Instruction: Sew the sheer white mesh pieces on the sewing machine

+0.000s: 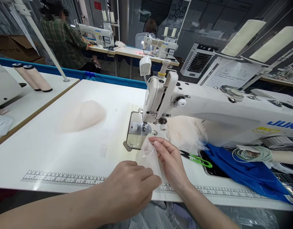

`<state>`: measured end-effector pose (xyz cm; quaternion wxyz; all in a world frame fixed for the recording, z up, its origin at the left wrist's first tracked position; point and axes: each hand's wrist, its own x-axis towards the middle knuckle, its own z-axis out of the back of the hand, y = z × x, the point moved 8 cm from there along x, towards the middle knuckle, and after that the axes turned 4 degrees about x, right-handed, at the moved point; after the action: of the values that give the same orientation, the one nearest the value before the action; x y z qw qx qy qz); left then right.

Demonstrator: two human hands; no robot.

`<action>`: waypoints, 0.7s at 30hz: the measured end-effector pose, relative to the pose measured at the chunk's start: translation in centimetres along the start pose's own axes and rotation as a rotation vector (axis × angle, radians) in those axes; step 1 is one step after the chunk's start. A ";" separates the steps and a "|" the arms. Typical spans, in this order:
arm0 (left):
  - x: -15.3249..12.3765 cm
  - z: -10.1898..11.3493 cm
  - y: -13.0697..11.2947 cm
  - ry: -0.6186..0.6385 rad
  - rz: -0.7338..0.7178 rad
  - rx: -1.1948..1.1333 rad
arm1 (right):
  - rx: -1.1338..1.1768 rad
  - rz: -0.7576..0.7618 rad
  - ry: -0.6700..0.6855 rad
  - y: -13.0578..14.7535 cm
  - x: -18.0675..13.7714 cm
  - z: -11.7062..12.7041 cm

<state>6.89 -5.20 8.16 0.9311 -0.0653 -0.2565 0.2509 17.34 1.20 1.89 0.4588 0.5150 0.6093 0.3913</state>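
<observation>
live: left hand (134,186) is curling over sheer fabric (148,157), its grip hiding from me | right hand (170,156) is pinching the upper edge, just before the sewing machine (208,101) needle | person in plaid (61,44) facing another machine (96,33)

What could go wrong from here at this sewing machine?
The right hand, pinching the sheer fabric near the presser foot, could stray too close to it. This see-through fabric might pucker or slip. The green-handled thread snips lie beside the hand, blades toward it, and could nick it.
</observation>
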 end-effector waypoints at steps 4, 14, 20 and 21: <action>0.4 -0.1 -0.8 -0.067 -0.086 -0.034 | 0.140 -0.054 0.004 -0.3 -0.2 -0.3; -0.6 0.9 5.0 -0.190 0.276 0.091 | 0.049 -0.009 0.066 -0.1 -1.2 -0.5; -0.9 1.5 6.5 -0.138 0.408 -0.222 | -0.018 0.030 0.107 0.5 -1.2 -0.1; -1.1 1.8 7.0 -0.132 0.467 -0.321 | -0.026 0.038 0.104 0.6 -1.2 0.3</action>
<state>2.13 0.30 7.50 0.8072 -0.2528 -0.3308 0.4183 17.81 0.15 2.58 0.4255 0.4993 0.6174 0.4340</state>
